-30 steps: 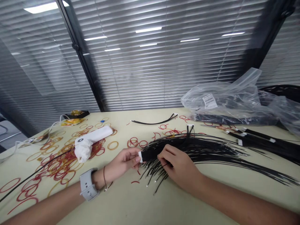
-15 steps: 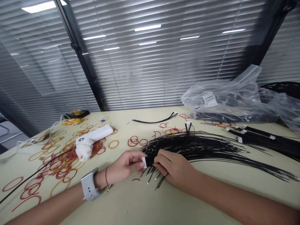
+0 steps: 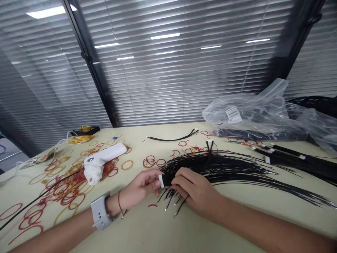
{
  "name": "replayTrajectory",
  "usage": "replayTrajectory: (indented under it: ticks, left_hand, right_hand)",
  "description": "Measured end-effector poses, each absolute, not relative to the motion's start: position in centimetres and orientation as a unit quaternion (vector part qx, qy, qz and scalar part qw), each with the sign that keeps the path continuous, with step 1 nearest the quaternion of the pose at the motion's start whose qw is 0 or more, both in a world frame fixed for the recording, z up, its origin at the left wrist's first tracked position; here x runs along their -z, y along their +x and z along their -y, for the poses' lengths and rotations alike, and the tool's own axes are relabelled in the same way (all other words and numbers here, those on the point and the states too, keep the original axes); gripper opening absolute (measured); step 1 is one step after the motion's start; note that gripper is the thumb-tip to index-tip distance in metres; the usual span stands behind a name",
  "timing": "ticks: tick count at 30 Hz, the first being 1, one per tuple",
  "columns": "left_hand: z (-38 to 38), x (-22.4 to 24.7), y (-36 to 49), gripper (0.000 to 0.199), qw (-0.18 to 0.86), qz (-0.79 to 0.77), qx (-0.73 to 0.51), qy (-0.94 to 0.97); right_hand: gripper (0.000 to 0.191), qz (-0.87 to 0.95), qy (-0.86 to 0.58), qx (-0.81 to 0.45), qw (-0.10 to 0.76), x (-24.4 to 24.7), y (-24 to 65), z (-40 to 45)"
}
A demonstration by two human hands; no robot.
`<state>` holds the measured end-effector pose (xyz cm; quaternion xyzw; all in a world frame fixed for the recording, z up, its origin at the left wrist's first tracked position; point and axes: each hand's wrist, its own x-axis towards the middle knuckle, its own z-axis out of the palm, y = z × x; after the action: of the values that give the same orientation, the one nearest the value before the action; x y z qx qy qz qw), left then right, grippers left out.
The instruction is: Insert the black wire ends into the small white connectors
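Note:
My left hand (image 3: 142,185) pinches the white connector (image 3: 161,181) at the end of a black wire harness. Just to its right, my right hand (image 3: 193,188) is closed around the harness's black wires (image 3: 167,179), its fingertips partly hidden. Beneath both hands a large pile of loose black wires (image 3: 234,164) fans out to the right. Several short wire ends with metal tips (image 3: 171,200) poke out below my fingers. Another white connector (image 3: 210,141) stands up behind the pile.
Red and yellow rubber bands (image 3: 65,186) lie scattered on the left around a white handheld device (image 3: 105,158). A single harness (image 3: 172,138) rests at the back. A clear plastic bag (image 3: 252,112) and more black harnesses (image 3: 302,165) lie at the right. Blinds (image 3: 168,80) stand behind the table.
Both hands keep nearly the same place and hold. The view has tilted slightly, so the background sits a little lower. The wire ends below the fingers have shifted slightly.

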<state>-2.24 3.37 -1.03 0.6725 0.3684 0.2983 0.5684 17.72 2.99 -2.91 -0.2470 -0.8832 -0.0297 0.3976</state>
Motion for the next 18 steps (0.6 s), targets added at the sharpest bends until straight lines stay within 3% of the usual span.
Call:
replayTrajectory:
  ticks: [2,4,9,13,18]
  left_hand:
    - [-3.6,1.1,-2.3,0.019,0.555,-0.369,-0.319,0.674]
    - [-3.7,1.1,-2.4,0.019,0.542,-0.379,-0.332,0.672]
    - [-4.0,0.9,-2.5,0.020,0.535,-0.406,-0.332,0.663]
    - [-4.1,0.8,-2.4,0.023,0.538,-0.411,-0.335,0.656]
    - [-4.0,0.4,-2.2,0.024,0.536,-0.412,-0.334,0.657]
  right_hand:
    - [0.013,0.861,-0.232,0.051,0.449,2.8,17.8,-2.9]
    - [0.012,0.870,-0.201,0.064,0.446,2.5,17.9,-2.8]
    - [0.028,0.957,-0.181,-0.086,0.208,-0.2,18.8,-2.6]
    - [0.044,0.934,-0.267,-0.209,0.113,-2.8,20.0,-2.8]
    - [0.011,0.924,-0.287,-0.239,0.075,-2.4,20.4,-3.2]
